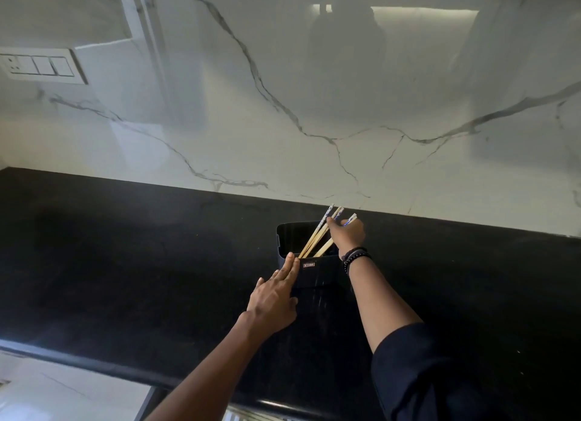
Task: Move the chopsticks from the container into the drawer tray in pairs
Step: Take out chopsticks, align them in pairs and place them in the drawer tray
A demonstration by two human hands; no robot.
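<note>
A black rectangular container (pixel 314 274) stands on the black countertop near the back wall. Several light wooden chopsticks (pixel 316 236) with blue-and-white patterned tops lean in it, pointing up and to the right. My right hand (pixel 347 233) reaches over the container's right side, fingers closed around the upper ends of the chopsticks. My left hand (pixel 275 298) lies flat against the container's left front side, fingers straight and touching its rim. The drawer tray is out of view.
The black countertop (pixel 125 263) runs the width of the view, its front edge at lower left. A white marble backsplash (pixel 283 106) rises behind, with a switch plate (pixel 42 66) at upper left. Beaded bracelets (pixel 355 257) circle my right wrist.
</note>
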